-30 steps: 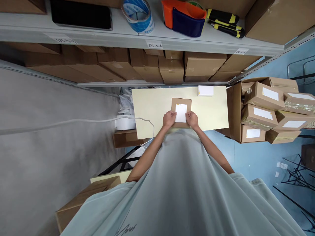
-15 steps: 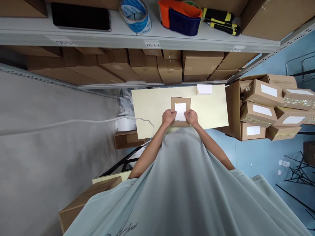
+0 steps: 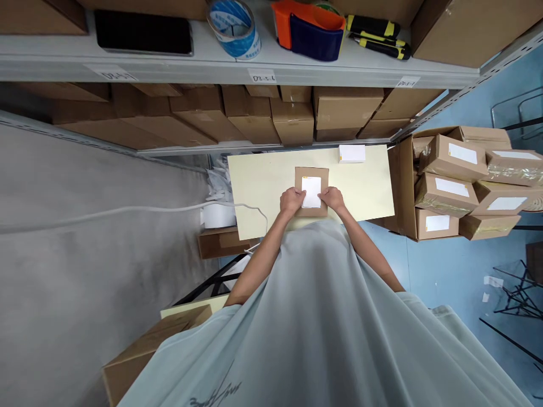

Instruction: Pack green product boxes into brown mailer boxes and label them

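A small brown cardboard box (image 3: 311, 173) lies flat on the pale yellow table (image 3: 263, 186). A white label (image 3: 311, 191) sits on its top. My left hand (image 3: 291, 200) curls against the label's left edge and the box's near left corner. My right hand (image 3: 333, 199) presses on the label's right edge, fingers bent. Both hands rest on the box. A small white stack of labels (image 3: 352, 153) lies at the table's far edge.
An open carton (image 3: 403, 186) at the right holds several labelled boxes (image 3: 449, 192). Shelves behind hold brown boxes (image 3: 292, 116), a tape roll (image 3: 235, 27), an orange-and-blue tape dispenser (image 3: 309, 28), utility knives (image 3: 375, 37) and a dark phone (image 3: 144, 33). A white cable (image 3: 169, 208) crosses left.
Almost nothing differs. My right hand has slid slightly along the label's right edge; the box and my left hand stay where they were.
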`<move>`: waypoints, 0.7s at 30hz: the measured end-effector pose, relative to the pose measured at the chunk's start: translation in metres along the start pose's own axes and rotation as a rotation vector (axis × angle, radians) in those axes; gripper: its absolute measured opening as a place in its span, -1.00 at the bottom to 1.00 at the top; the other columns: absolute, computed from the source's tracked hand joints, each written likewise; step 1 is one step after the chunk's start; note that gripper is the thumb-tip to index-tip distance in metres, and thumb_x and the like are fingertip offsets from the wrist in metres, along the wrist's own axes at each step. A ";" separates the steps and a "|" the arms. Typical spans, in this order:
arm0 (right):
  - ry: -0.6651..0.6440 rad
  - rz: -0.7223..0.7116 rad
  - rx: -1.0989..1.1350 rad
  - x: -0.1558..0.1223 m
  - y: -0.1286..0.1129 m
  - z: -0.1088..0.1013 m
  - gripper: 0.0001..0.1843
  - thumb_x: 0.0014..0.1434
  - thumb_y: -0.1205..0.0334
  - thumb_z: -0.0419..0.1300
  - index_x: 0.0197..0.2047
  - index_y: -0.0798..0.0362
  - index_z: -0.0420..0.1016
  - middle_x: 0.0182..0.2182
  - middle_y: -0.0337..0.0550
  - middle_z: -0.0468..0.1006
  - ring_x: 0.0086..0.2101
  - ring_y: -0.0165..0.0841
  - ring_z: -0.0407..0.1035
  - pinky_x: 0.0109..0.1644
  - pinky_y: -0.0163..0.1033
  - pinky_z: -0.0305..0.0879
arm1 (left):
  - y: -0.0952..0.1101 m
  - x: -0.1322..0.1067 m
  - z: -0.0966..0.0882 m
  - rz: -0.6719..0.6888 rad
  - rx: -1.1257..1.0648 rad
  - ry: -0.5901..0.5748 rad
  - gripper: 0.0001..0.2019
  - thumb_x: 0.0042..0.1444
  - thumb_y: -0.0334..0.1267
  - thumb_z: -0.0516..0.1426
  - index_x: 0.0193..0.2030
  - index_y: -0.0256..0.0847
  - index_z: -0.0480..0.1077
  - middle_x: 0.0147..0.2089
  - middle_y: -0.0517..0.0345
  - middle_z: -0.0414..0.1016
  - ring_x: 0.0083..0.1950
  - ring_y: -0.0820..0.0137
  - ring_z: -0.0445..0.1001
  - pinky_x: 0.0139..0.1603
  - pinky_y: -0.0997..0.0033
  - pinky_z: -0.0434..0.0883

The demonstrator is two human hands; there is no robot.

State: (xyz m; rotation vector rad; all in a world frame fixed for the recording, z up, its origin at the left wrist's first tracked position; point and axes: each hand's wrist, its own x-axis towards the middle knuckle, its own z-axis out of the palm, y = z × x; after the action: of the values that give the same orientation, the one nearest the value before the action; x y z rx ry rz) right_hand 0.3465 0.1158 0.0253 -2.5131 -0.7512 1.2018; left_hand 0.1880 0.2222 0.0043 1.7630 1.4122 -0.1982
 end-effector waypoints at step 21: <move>0.028 -0.051 -0.242 0.005 -0.003 0.007 -0.53 0.31 -0.23 0.50 -0.13 0.01 0.61 -0.06 0.17 0.76 -0.01 0.00 0.65 -0.02 -0.11 0.51 | -0.007 0.010 -0.010 0.036 0.100 -0.098 -0.57 0.11 0.19 0.49 -0.24 -0.04 0.49 -0.02 -0.02 0.75 0.04 0.05 0.67 -0.06 0.22 0.47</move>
State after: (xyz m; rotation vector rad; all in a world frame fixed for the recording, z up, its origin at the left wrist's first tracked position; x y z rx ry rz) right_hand 0.3424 0.1211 0.0193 -2.6763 -1.0023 1.1157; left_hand 0.1814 0.2363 0.0009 1.8334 1.3192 -0.3361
